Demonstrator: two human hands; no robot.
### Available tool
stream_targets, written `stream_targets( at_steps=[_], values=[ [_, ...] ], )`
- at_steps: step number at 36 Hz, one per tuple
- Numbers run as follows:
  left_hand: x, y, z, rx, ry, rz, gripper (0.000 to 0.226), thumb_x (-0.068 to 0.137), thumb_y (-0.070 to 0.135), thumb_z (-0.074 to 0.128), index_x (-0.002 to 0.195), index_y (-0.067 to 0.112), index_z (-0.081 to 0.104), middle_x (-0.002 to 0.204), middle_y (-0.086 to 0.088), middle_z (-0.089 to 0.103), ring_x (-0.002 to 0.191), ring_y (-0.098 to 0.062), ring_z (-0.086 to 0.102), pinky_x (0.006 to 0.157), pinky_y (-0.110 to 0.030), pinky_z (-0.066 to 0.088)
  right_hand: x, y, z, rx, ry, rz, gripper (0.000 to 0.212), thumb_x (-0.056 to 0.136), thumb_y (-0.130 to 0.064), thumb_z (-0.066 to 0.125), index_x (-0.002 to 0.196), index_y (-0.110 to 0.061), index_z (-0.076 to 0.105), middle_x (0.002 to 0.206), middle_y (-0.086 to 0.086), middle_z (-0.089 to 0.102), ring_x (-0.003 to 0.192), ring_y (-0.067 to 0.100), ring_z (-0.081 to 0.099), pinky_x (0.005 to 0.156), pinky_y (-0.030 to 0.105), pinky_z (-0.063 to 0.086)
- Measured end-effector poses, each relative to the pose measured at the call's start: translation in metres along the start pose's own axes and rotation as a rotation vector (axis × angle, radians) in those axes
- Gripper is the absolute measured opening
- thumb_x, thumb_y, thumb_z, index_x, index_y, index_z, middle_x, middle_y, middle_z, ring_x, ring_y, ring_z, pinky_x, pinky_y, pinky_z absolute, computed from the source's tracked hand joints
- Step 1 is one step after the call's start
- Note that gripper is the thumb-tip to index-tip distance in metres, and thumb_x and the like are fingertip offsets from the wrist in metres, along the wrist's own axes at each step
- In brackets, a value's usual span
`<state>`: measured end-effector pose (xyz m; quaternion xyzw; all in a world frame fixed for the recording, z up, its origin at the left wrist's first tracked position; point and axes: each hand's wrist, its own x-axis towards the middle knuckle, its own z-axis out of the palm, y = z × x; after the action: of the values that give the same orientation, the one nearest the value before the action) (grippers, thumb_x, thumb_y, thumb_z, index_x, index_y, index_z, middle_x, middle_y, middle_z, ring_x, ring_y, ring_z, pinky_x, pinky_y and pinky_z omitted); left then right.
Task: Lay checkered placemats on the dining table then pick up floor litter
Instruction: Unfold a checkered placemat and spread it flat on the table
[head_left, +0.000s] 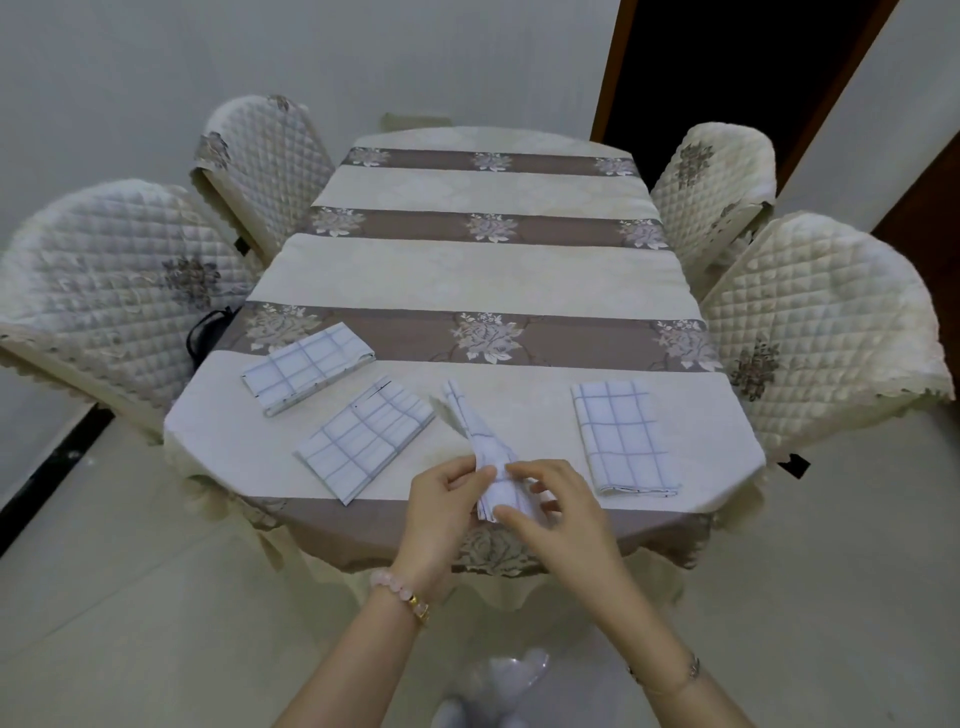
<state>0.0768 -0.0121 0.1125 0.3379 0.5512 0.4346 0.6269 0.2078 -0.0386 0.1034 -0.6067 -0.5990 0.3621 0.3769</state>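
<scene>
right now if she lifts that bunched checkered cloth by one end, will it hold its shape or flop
Probably flop: the bunched checkered cloth is gathered into soft pleats between the left hand and right hand, so it looks like thin fabric. It likely weighs little and would unfold as it hangs. It lies flat, so it seems unlikely to roll.

Placemats: white with thin blue-grey check, all four. One gathered in the fingers (524, 470), one just right of them (623, 436), two left of them (363, 439) (306, 366). Tablecloth (467, 275): cream with taupe bands, pale floral motifs. Chair covers (119, 291): cream quilted diamond, grey-brown flower print. Bracelet (397, 590) below the fingers: pink beads, gold piece. Floor (130, 597): pale, possibly beige tile.
</scene>
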Motion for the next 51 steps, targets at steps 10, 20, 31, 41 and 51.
stream_targets(
  at_steps=[10,20,31,41,51],
  values=[
    [-0.003,0.002,-0.01,-0.082,-0.191,-0.048,0.022,0.089,0.011,0.061,0.11,0.008,0.068,0.102,-0.009,0.074,0.096,-0.023,0.071,0.074,-0.023,0.058,-0.003,0.004,0.003,0.191,-0.005,0.043,0.01,0.082,-0.019,0.071,0.091,-0.023,0.07,0.108,-0.018,0.062,0.098,-0.001,0.062,0.081,0.017,0.052],
    [0.003,-0.003,-0.013,-0.086,-0.25,-0.05,0.032,0.083,0.006,0.067,0.115,0.012,0.064,0.107,-0.007,0.073,0.102,-0.021,0.069,0.088,-0.03,0.056,0.006,0.015,-0.001,0.435,0.047,0.171,0.015,0.087,-0.014,0.065,0.077,-0.003,0.066,0.09,-0.011,0.074,0.079,0.007,0.069,0.07,0.02,0.056],
    [0.023,-0.033,-0.051,0.064,0.1,-0.105,0.015,0.084,0.002,0.066,0.093,0.014,0.066,0.08,-0.002,0.072,0.074,-0.011,0.067,0.063,-0.018,0.054,0.014,0.054,-0.017,0.604,0.313,0.474,0.003,0.09,-0.012,0.061,0.09,-0.011,0.063,0.082,0.003,0.071,0.064,0.002,0.069,0.052,0.012,0.052],
    [0.022,-0.07,-0.084,0.22,0.207,-0.16,0.006,0.086,-0.005,0.059,0.088,0.0,0.062,0.08,-0.014,0.065,0.07,-0.025,0.059,0.058,-0.026,0.048,0.005,0.091,-0.016,0.6,0.3,0.669,0.019,0.091,0.0,0.056,0.109,0.005,0.057,0.094,0.017,0.064,0.084,0.021,0.064,0.079,0.032,0.054],
    [0.018,-0.078,-0.088,0.573,0.305,-0.051,0.037,0.081,0.004,0.067,0.109,0.011,0.044,0.109,-0.013,0.056,0.095,-0.025,0.055,0.075,-0.032,0.048,0.013,0.09,-0.017,0.543,0.24,0.561,0.016,0.09,-0.003,0.058,0.106,-0.001,0.062,0.094,0.012,0.07,0.082,0.016,0.068,0.062,0.015,0.056]
  ],
)
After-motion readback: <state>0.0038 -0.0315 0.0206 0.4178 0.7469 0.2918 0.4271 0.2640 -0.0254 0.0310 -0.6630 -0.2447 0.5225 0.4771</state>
